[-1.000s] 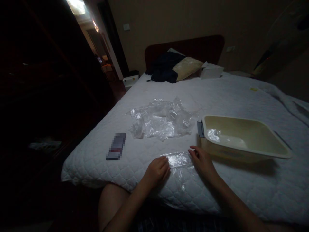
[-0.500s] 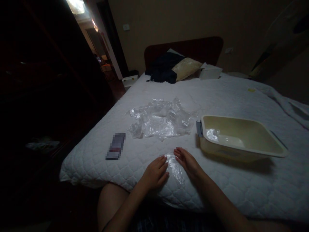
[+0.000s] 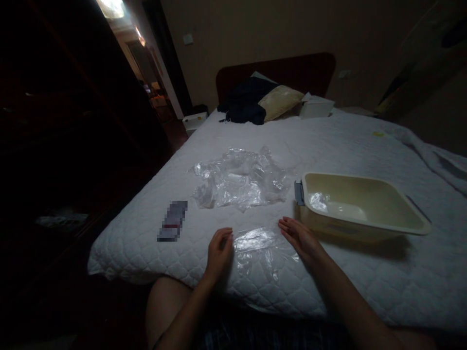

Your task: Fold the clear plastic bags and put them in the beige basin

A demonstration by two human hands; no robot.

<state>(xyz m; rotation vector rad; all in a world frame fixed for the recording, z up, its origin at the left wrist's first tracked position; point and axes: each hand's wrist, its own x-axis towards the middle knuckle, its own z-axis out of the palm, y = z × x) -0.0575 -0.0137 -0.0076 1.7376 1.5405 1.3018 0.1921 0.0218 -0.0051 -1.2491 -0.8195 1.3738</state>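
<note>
Near front edge of white quilted bed (image 3: 350, 287), clear plastic sheet (image 3: 257, 240) lies spread between two hands. Left hand (image 3: 219, 250) at sheet's left end, fingers bent; cannot tell if pinching it. Right hand (image 3: 302, 239) at right end, fingers stretched out, grip also unclear. Crumpled clear plastic (image 3: 241, 182) just beyond. Cream tub (image 3: 346, 230) to right, pixelated item (image 3: 172, 221) to left.
</note>
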